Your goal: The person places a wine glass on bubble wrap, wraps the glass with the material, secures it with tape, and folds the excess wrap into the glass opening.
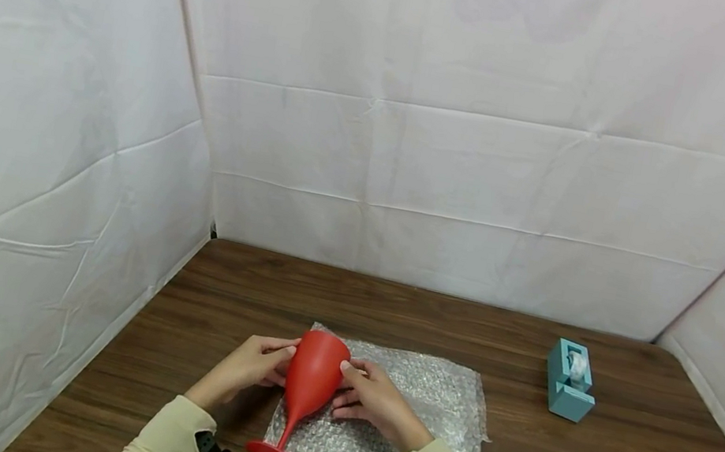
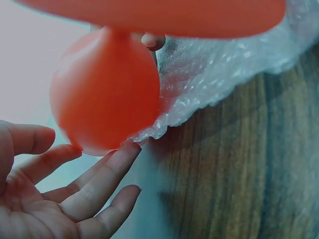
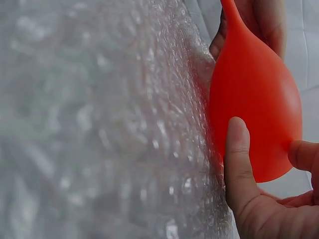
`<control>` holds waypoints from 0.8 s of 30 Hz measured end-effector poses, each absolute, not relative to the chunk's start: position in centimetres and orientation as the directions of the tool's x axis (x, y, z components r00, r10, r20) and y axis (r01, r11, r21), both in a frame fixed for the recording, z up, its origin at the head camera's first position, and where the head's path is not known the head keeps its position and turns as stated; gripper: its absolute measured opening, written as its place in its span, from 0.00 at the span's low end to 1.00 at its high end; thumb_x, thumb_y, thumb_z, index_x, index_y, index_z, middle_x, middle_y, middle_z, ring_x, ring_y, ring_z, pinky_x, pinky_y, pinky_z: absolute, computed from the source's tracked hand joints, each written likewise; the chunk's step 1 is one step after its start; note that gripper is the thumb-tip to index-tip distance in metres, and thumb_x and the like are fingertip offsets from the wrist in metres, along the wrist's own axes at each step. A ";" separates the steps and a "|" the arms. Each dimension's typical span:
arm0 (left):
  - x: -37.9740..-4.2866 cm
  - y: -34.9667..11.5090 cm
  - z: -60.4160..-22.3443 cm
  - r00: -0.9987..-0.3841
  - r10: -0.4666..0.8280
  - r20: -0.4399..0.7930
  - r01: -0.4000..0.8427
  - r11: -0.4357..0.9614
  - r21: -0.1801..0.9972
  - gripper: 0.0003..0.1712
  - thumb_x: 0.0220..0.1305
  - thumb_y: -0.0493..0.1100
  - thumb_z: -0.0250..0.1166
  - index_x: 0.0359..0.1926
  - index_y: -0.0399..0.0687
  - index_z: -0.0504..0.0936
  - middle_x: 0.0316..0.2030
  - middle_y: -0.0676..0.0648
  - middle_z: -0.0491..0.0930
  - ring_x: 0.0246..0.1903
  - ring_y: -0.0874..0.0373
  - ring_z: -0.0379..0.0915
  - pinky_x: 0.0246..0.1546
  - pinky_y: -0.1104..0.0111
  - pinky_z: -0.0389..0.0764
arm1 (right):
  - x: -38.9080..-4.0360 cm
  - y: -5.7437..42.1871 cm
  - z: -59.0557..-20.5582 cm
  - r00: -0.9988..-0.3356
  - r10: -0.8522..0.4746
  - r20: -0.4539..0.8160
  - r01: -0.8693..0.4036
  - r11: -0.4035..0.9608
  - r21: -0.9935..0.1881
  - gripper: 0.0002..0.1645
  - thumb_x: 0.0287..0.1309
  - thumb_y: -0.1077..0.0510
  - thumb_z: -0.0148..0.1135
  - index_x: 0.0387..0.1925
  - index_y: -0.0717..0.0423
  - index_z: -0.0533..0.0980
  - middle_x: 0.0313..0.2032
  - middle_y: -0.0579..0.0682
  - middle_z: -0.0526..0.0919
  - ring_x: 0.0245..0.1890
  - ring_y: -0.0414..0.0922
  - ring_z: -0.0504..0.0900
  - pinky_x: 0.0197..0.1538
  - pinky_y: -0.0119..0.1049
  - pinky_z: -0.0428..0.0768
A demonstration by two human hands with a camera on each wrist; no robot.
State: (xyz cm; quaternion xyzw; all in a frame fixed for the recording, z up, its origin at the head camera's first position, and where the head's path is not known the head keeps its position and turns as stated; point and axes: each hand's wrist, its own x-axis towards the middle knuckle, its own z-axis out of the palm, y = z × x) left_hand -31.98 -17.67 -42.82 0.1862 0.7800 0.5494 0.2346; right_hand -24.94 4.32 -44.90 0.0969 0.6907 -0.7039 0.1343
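Note:
A red plastic wine glass (image 1: 312, 371) lies tilted on its side over the left part of a sheet of bubble wrap (image 1: 441, 403), its round foot towards me. My left hand (image 1: 247, 368) holds the bowl from the left near the rim. On the opposite side, my right hand (image 1: 376, 403) holds the bowl with thumb and fingers. In the left wrist view the foot of the wine glass (image 2: 149, 17) hides part of the stem. The right wrist view has the bowl of the wine glass (image 3: 256, 104) between right-hand thumb and fingers, beside the wrap.
A light blue tape dispenser (image 1: 570, 382) with a roll of clear tape stands to the right on the dark wooden table (image 1: 642, 449). White cloth walls (image 1: 472, 172) enclose the table at the back and both sides.

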 end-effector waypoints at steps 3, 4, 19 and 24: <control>-32.0 -17.7 -42.8 -0.813 0.561 -0.155 0.039 0.318 0.947 0.24 0.72 0.43 0.52 0.63 0.34 0.71 0.45 0.33 0.83 0.33 0.47 0.84 0.40 0.54 0.83 | -24.8 4.4 -45.0 -0.947 -0.040 -0.318 0.319 -0.021 -0.948 0.36 0.71 0.49 0.48 0.67 0.69 0.51 0.42 0.59 0.80 0.28 0.41 0.81 0.36 0.39 0.84; -32.0 -17.7 -42.9 -0.812 0.563 -0.153 0.041 0.316 0.948 0.24 0.72 0.43 0.52 0.63 0.34 0.71 0.45 0.33 0.83 0.33 0.47 0.84 0.39 0.54 0.83 | -24.8 4.4 -45.0 -0.948 -0.034 -0.317 0.318 -0.023 -0.948 0.36 0.71 0.49 0.48 0.67 0.69 0.51 0.42 0.59 0.80 0.28 0.41 0.81 0.36 0.39 0.84; -31.7 -17.2 -42.5 -0.805 0.566 -0.177 0.027 0.333 0.943 0.23 0.71 0.43 0.53 0.64 0.40 0.72 0.49 0.34 0.81 0.34 0.49 0.84 0.40 0.55 0.83 | -24.2 4.9 -45.3 -0.956 -0.007 -0.294 0.294 -0.029 -0.955 0.27 0.71 0.53 0.49 0.60 0.68 0.57 0.44 0.61 0.78 0.29 0.42 0.81 0.37 0.38 0.84; -31.7 -16.9 -42.7 -0.802 0.570 -0.178 0.020 0.324 0.946 0.23 0.71 0.43 0.53 0.64 0.41 0.72 0.50 0.35 0.81 0.35 0.50 0.84 0.41 0.56 0.83 | -24.1 5.0 -45.5 -0.958 -0.012 -0.285 0.285 -0.042 -0.957 0.28 0.71 0.50 0.49 0.58 0.68 0.57 0.44 0.61 0.76 0.30 0.42 0.81 0.38 0.37 0.84</control>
